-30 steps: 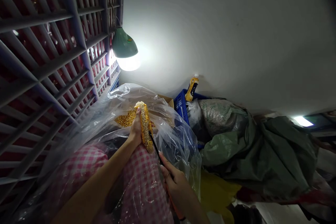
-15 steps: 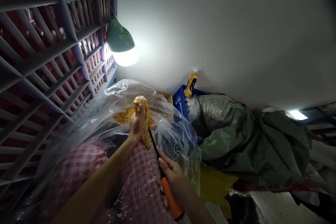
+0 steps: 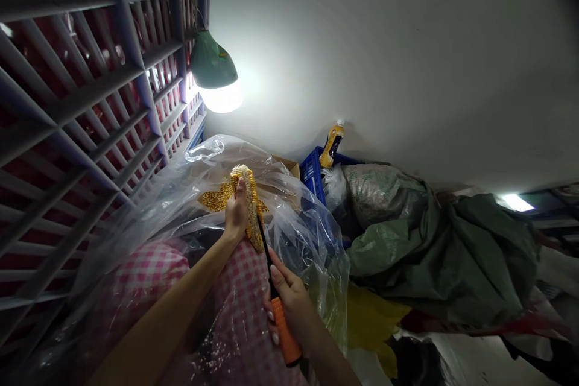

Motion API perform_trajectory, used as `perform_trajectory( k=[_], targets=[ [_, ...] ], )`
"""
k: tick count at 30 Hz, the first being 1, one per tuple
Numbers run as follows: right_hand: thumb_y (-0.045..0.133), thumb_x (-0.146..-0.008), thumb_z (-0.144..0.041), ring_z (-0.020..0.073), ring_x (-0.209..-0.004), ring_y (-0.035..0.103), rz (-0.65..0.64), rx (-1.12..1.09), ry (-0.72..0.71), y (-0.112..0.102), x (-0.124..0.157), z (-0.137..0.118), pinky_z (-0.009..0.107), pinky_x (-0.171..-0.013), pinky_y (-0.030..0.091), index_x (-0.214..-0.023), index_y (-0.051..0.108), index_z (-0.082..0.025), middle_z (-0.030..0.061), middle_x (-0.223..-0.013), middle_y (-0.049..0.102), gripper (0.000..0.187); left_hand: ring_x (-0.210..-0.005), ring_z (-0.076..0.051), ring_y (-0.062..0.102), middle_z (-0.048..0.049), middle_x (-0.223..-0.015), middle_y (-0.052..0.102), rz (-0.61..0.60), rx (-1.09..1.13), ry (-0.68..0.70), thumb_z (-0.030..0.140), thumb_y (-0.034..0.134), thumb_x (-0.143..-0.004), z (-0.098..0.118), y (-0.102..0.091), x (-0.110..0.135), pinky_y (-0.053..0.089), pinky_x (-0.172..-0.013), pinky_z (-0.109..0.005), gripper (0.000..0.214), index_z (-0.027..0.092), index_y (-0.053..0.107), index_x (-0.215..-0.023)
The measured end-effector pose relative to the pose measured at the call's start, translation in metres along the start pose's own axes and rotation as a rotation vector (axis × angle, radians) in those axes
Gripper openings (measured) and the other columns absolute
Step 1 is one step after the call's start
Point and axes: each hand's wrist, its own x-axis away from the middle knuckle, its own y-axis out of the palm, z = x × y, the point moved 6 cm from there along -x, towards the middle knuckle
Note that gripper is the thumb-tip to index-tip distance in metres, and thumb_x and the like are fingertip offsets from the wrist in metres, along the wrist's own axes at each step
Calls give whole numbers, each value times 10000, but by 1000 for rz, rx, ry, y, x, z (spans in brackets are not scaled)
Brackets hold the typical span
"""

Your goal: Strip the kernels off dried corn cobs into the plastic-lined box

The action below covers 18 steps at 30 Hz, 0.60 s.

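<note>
- A pink-and-white checked cloth point(image 3: 239, 295) lies nearest, beneath clear, crinkled plastic sheeting point(image 3: 312, 235).
- The right hand point(image 3: 296, 307) is closed around a tool with a ribbed orange handle and thin black shaft point(image 3: 284, 332), pointing up and away, its tip against the cob's right side.
- The left hand point(image 3: 237, 214) grips a yellow corn cob point(image 3: 252, 193), thumb on top; the cob is tilted above the cloth, with pale stripped rows between its kernels.
- Loose golden kernels point(image 3: 216, 199) lie beyond the left hand, within the sheeting.
- Farther right, a yellow bottle with dark label and white cap point(image 3: 332, 145) leans at a blue plastic crate point(image 3: 312, 176).
- A lit green lamp point(image 3: 213, 66) hangs beside grey slatted plastic crates point(image 3: 131, 36).
</note>
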Motion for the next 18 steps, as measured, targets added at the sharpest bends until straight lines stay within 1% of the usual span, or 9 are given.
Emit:
perform_trajectory(
  k=[2,4,5,7,9,11,12,14,18],
  targets=[
    [412,-842,-570,150,-459,493,145,302,-119,-6,1,-7,306,-553,452,-1360,421,-217,13,-545,568,627,-478,-185,560,-16,-496,551,7,-17,13,724,513,-647,1,0,0,410,-443,-271,580,155,593,-733],
    [404,-864,-524,199,-591,569,240,484,-203,-6,2,-12,346,-660,460,-1329,468,-225,71,-655,641,557,-476,-189,562,-12,-491,544,15,-27,17,738,511,-633,2,-1,-1,411,-438,-273,595,156,588,-729],
    [404,-868,-512,209,-650,589,250,480,-223,-5,1,-13,353,-697,464,-1324,473,-233,83,-716,661,539,-473,-188,561,-10,-487,540,21,-31,17,742,508,-631,2,-1,0,411,-434,-272,599,156,586,-727],
    [427,-859,-519,186,-676,599,201,314,-209,-1,-5,-13,329,-699,486,-1327,467,-238,63,-753,662,547,-459,-183,554,-8,-475,533,26,-34,2,745,502,-633,2,-1,2,408,-423,-270,596,159,583,-712],
    [458,-830,-555,136,-523,548,94,66,-140,4,-13,-13,285,-559,499,-1368,401,-230,3,-626,604,632,-431,-174,538,-12,-463,533,-13,-23,-38,744,490,-644,1,3,7,407,-409,-269,586,165,577,-681],
    [480,-806,-578,94,-363,422,17,-115,-62,8,-18,-15,233,-392,431,-1419,288,-217,-61,-492,500,736,-403,-169,527,-25,-457,541,-95,12,-110,745,461,-665,-2,10,11,416,-400,-276,587,168,569,-646],
    [489,-800,-580,84,-333,381,12,-158,-45,7,-19,-16,216,-352,395,-1430,255,-216,-77,-466,469,765,-395,-168,527,-32,-461,549,-126,44,-142,742,447,-677,-4,12,13,424,-400,-280,588,168,566,-640],
    [510,-789,-578,82,-344,381,79,-153,-65,-1,-15,-20,209,-349,380,-1418,293,-221,-73,-472,466,756,-399,-173,543,-41,-483,571,-118,108,-176,726,433,-700,-4,13,12,443,-406,-288,579,165,568,-660],
    [530,-767,-595,101,-399,416,193,-18,-118,-22,3,-21,235,-421,412,-1344,446,-234,-47,-503,476,686,-453,-203,597,-59,-533,607,-25,121,-222,685,432,-739,-5,7,6,468,-419,-300,551,157,588,-753]
  ],
)
